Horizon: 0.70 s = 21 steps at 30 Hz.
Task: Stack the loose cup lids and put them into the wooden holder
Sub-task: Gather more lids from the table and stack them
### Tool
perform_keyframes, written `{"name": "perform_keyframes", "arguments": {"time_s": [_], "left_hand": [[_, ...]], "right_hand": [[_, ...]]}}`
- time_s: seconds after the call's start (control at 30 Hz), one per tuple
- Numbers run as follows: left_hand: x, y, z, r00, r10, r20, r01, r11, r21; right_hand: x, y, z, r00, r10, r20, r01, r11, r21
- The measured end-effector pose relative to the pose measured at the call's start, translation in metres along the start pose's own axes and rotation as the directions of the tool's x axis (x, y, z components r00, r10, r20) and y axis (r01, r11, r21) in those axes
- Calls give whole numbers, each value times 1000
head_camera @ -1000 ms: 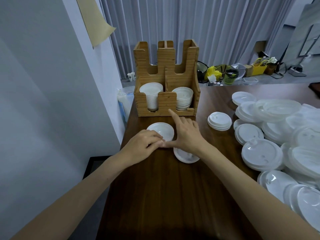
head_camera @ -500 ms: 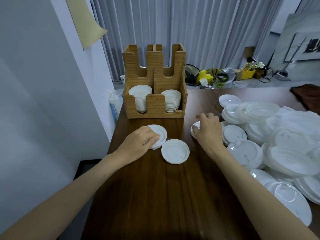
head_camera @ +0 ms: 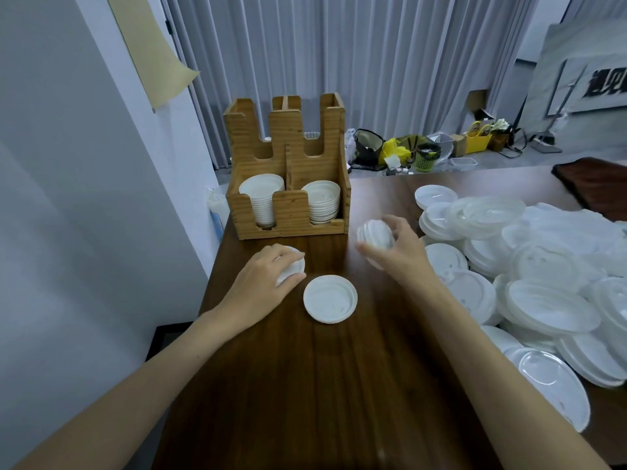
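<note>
In wooden holder [head_camera: 291, 212]: two lid stacks [head_camera: 262, 198]; left grip [head_camera: 264, 283] grasps lid [head_camera: 293, 266], right grip [head_camera: 400, 256] grasps small stack [head_camera: 375, 234].

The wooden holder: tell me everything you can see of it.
The wooden holder is a light, grained wood box standing upright at the far left corner of the dark table, close to the wall. Its low front has two compartments with U-shaped cutouts: the left holds a tall narrow stack of white lids, the right a shorter, wider stack. Behind rises a taller section with two more notched slots; their contents are hidden. Only the table and lids touch it.
</note>
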State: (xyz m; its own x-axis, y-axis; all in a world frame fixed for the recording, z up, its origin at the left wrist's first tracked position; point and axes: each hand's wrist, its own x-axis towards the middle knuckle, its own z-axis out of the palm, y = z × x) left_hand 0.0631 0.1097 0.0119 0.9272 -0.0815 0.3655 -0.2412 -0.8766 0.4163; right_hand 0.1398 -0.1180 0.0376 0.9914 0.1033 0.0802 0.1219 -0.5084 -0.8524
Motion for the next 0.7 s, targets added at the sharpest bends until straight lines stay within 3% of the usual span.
{"name": "perform_keyframes", "arguments": {"time_s": [0.07,0.1,0.23,0.37,0.5,0.6,0.7], "left_hand": [[7,24,1,1000,-4,-21,0,988,-152],[10,38,2,1000,-17,-4,15,967,-255],[14,77,9,991,-68,119,126,789,-601],[8,90,13,990,-99,105,144,709,-690],[1,86,11,996,-93,-15,62,766,-639],[-4,68,10,987,32,-158,-91,921,-379],[-12,49,12,971,169,-167,-192,973,-132]], "right_hand": [[-14,-15,-7,983,75,169,-139,900,412],[-20,-19,-8,964,77,255,-199,844,499],[-36,-19,-5,917,-6,398,-280,702,655],[-43,-10,-4,912,-14,411,-313,624,716],[-49,3,-10,906,22,423,-369,530,763],[-52,12,-11,942,165,293,-325,670,668],[-51,19,-8,943,307,127,-321,743,588]]}}
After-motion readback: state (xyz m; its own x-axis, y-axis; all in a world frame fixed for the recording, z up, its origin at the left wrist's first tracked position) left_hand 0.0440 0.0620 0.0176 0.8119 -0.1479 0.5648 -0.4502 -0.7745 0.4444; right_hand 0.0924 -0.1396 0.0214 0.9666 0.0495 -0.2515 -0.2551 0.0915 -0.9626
